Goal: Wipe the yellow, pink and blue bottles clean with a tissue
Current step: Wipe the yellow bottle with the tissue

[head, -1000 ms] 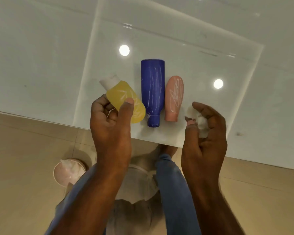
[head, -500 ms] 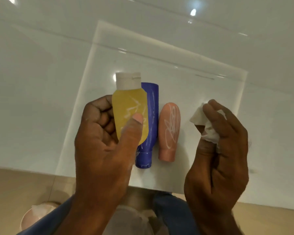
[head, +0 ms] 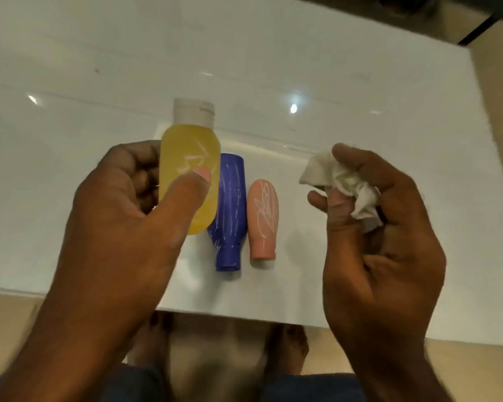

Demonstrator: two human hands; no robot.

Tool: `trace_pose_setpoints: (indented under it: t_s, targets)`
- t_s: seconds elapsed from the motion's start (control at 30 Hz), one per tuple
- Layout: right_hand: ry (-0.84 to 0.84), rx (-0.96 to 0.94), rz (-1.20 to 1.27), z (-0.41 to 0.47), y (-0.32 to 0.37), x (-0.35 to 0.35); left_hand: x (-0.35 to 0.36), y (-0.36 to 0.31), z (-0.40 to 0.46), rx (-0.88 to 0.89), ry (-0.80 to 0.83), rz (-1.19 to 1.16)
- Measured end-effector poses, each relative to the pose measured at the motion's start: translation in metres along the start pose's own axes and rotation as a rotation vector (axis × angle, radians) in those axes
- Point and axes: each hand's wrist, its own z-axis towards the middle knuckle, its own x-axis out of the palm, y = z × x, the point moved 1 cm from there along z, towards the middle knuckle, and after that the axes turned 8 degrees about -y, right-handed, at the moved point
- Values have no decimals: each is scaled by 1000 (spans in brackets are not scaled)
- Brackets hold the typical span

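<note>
The left hand (head: 122,216) pinches the scribbled yellow bottle (head: 189,169) upright above the white table (head: 70,140). The right hand (head: 381,227) curls around a crumpled tissue (head: 340,181). The blue bottle (head: 230,210) and pink bottle (head: 263,221) lie side by side.

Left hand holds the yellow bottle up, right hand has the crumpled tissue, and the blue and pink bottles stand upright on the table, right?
Not quite. The head view shows the blue plastic bottle and pink plastic bottle lying flat on the white table; the rest is right.

Two bare hands (head: 122,227), no sleeves on the forearms, blue trousers (head: 302,387), bare feet (head: 285,349) below.
</note>
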Motion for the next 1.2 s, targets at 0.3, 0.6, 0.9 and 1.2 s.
trace_pose_setpoints:
  t_s: [0.3,0.6,0.9,1.2]
  targets:
    - [-104,88,187,-23,47,-29,-12,-27,-52,12,89,2]
    - [-27,37,-1,0,63,-43,17,-80,-84,-59,256,16]
    - [35,119,63,5,31,-29,32,-45,-60,-286,334,-157]
    - [67,131,105,28,18,-8,43,-33,-47,-424,385,-292]
